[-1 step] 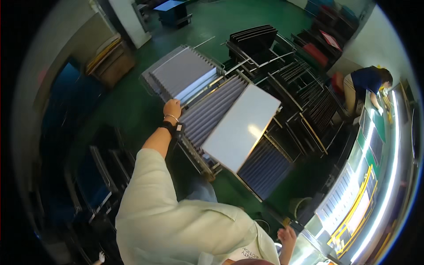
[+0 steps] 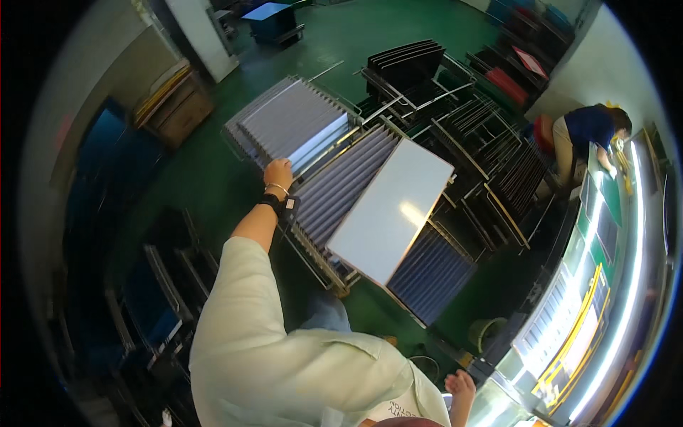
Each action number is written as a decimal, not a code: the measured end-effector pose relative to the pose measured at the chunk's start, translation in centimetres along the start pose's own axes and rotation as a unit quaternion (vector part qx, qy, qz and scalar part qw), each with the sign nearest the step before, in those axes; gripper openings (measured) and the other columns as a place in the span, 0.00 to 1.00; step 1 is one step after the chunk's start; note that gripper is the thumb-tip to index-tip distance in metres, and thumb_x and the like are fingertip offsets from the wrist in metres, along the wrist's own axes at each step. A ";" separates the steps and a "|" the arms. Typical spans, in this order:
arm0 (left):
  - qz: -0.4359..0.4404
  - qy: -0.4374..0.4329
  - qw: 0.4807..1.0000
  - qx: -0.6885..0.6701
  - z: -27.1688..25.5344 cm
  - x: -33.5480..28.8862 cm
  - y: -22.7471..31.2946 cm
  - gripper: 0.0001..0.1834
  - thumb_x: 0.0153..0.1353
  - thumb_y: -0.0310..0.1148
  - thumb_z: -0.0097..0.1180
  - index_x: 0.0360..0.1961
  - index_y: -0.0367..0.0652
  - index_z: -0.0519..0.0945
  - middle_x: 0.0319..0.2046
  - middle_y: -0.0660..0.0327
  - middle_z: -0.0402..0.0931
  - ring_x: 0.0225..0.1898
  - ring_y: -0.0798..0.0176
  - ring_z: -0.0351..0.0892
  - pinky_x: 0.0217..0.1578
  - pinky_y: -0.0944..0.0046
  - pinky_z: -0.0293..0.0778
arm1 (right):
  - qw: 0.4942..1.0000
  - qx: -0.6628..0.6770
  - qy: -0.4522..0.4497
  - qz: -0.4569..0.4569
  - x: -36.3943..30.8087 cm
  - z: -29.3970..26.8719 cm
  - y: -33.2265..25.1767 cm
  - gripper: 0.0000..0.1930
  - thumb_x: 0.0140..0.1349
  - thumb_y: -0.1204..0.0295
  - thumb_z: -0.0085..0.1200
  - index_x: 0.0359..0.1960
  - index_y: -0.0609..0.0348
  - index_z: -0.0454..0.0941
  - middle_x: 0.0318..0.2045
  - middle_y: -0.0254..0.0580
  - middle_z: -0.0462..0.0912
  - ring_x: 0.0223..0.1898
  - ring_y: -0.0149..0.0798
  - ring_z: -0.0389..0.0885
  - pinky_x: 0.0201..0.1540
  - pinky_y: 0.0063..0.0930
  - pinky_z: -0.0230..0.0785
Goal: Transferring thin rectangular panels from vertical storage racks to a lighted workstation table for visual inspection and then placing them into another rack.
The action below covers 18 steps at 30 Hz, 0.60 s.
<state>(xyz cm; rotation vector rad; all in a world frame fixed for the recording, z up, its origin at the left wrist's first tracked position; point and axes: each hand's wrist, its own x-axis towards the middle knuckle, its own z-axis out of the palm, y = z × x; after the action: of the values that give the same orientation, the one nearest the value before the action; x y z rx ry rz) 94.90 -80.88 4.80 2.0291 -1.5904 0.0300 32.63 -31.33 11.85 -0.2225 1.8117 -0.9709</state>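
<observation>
My left hand reaches forward, its fingers closed on the near edge of a slatted rack cart, close to where a neighbouring grey rack stands. What exactly lies under the fingers is hidden. Across the slatted cart lies a flat white panel with a thin brownish rim, tilted in my view, with light glinting on it. My right hand is low at my right side by the lit worktable, its fingers loosely bent and apart, with nothing visible in it.
Black wire racks crowd the area beyond the panel. A dark ribbed rack sits under its right end. On the right runs a bright worktable with yellow-framed pieces, where a co-worker bends over. More dark racks stand left.
The view has shifted very slightly. My right hand sits a little lower and farther from the worktable's corner; my left hand keeps its place on the cart.
</observation>
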 end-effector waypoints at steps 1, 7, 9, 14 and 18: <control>-0.004 -0.021 1.000 0.002 2.0 2.8 -0.7 0.12 0.60 0.38 0.51 0.31 0.43 0.83 0.35 0.51 0.80 0.40 0.44 0.78 0.41 0.48 0.74 | 1.000 0.014 0.008 0.025 -0.9 1.5 1.8 0.13 0.65 0.67 0.53 0.47 0.62 0.76 0.30 0.46 0.84 0.27 0.36 0.83 0.30 0.27 0.77; 0.029 -0.045 0.998 0.023 12.7 10.1 -2.9 0.13 0.62 0.40 0.52 0.34 0.42 0.81 0.33 0.51 0.81 0.39 0.46 0.79 0.39 0.47 0.74 | 0.984 0.015 0.042 0.174 -7.9 7.9 8.1 0.14 0.66 0.68 0.51 0.49 0.62 0.75 0.38 0.50 0.82 0.38 0.40 0.80 0.41 0.33 0.75; 0.045 -0.077 0.995 0.047 14.3 10.7 -2.8 0.13 0.63 0.40 0.52 0.32 0.42 0.80 0.33 0.51 0.81 0.38 0.46 0.80 0.37 0.47 0.74 | 0.980 0.004 0.052 0.191 -10.7 9.0 8.1 0.14 0.67 0.68 0.49 0.50 0.62 0.75 0.41 0.51 0.81 0.43 0.41 0.79 0.45 0.34 0.74; 0.111 -0.087 0.988 0.056 14.5 11.2 -2.3 0.08 0.63 0.34 0.52 0.28 0.43 0.76 0.30 0.52 0.78 0.33 0.45 0.79 0.32 0.48 0.73 | 0.966 0.113 0.094 0.213 -15.2 10.8 8.2 0.16 0.69 0.69 0.46 0.54 0.63 0.72 0.48 0.54 0.79 0.51 0.44 0.77 0.53 0.37 0.72; 0.180 -0.008 0.984 0.001 12.5 12.2 -1.6 0.05 0.61 0.30 0.52 0.28 0.42 0.73 0.29 0.52 0.75 0.31 0.45 0.78 0.31 0.49 0.73 | 0.962 0.017 0.112 0.248 -15.7 12.3 8.9 0.22 0.67 0.67 0.50 0.60 0.61 0.65 0.50 0.53 0.78 0.51 0.47 0.77 0.55 0.38 0.71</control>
<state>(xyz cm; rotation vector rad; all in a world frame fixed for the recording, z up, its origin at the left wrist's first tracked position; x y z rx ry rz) 96.07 -96.91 -2.15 1.7197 -1.9480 0.1501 52.65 -23.13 14.67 0.3659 1.9219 -0.6842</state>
